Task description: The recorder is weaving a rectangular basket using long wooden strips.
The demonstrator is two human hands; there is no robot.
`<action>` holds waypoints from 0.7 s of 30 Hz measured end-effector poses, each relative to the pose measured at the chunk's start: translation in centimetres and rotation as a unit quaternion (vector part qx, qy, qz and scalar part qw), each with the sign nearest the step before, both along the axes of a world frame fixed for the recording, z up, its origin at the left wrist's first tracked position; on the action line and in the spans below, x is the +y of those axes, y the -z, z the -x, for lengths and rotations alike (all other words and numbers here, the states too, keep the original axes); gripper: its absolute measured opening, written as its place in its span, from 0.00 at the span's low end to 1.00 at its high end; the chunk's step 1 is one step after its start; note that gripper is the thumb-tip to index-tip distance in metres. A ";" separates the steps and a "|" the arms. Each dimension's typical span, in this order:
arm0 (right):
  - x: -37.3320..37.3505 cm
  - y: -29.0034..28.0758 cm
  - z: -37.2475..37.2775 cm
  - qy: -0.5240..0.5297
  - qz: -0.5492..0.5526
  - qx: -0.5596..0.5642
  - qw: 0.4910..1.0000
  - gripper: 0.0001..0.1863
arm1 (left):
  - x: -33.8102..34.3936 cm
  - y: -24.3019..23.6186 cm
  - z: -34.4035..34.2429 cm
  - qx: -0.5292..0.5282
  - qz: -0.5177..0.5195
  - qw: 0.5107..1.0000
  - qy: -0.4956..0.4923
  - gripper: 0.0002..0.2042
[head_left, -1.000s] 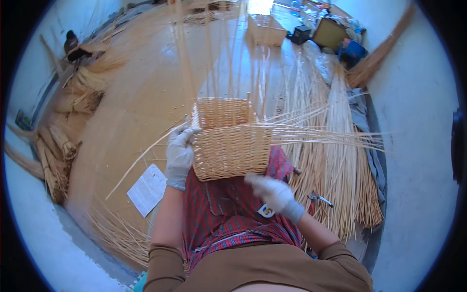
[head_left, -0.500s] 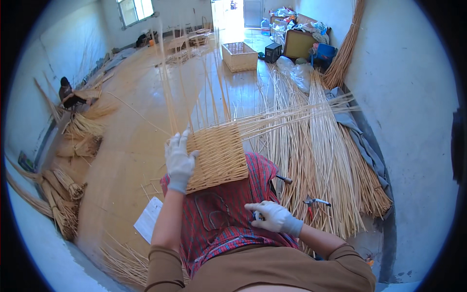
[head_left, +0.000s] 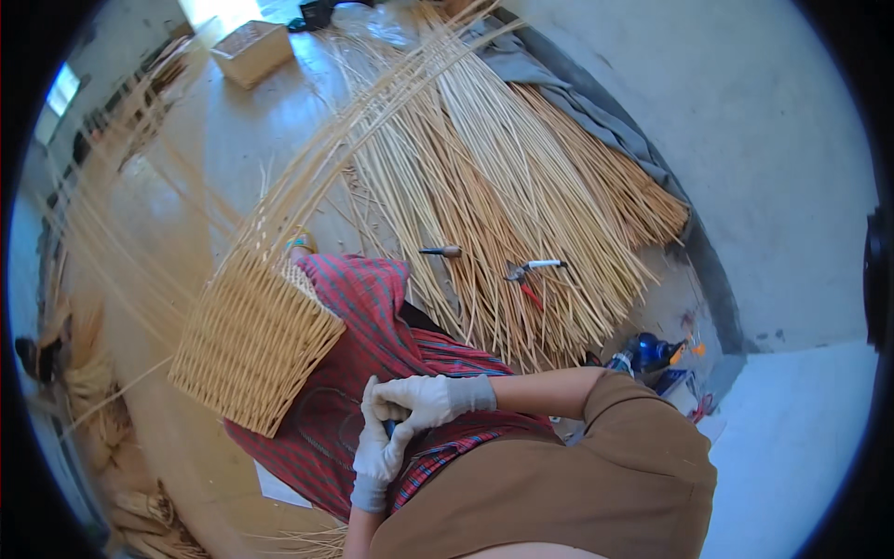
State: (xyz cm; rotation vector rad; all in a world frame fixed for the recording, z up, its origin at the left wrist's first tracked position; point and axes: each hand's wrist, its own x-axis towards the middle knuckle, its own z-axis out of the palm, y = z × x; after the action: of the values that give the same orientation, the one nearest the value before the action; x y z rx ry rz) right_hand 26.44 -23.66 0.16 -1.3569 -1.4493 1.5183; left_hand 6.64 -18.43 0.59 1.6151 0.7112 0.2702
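Note:
My left hand (head_left: 378,456) and my right hand (head_left: 433,402), both in white gloves, meet over my lap with fingertips touching. The fingers of both are closed around a small dark-bluish thing (head_left: 390,427), mostly hidden between them. On the red and blue checked cloth (head_left: 363,289) across my legs leans a woven wicker panel (head_left: 256,345), part of an unfinished basket, which neither hand touches. Long loose rods (head_left: 345,126) fan out from its far edges.
Bundles of peeled rods (head_left: 521,186) cover the floor to the right. A dark-handled pointed tool (head_left: 441,252) and pruning shears (head_left: 531,279) lie on them. Further right is a blue object (head_left: 652,352). A rectangular basket (head_left: 251,56) stands far off; another person (head_left: 39,357) sits at far left.
My left hand has let go of the wicker panel and come back to join my right hand over the lap. The view has turned to the right.

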 end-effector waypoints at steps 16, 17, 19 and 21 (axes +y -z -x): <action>-2.1 2.2 -13.9 0.022 0.169 0.172 0.970 0.20 | 1.4 -0.7 -0.7 0.198 -0.293 0.932 0.073 0.16; -2.3 5.1 -15.2 0.177 0.140 0.262 0.938 0.17 | 1.8 -0.2 -0.4 0.191 -0.287 0.937 0.053 0.14; -2.8 12.1 -18.0 0.373 0.099 0.380 0.841 0.14 | 2.4 0.9 -0.1 0.046 -0.193 0.980 -0.026 0.10; -5.0 19.0 -20.1 0.449 0.092 0.036 0.888 0.16 | 2.9 1.7 0.1 -0.022 0.032 0.986 -0.165 0.11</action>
State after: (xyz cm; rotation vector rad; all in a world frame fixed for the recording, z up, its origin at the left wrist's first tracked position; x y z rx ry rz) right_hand 46.52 -28.63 -18.87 -1.7151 -0.4635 1.0580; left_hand 6.57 -15.53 -1.14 1.4217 0.9446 0.5155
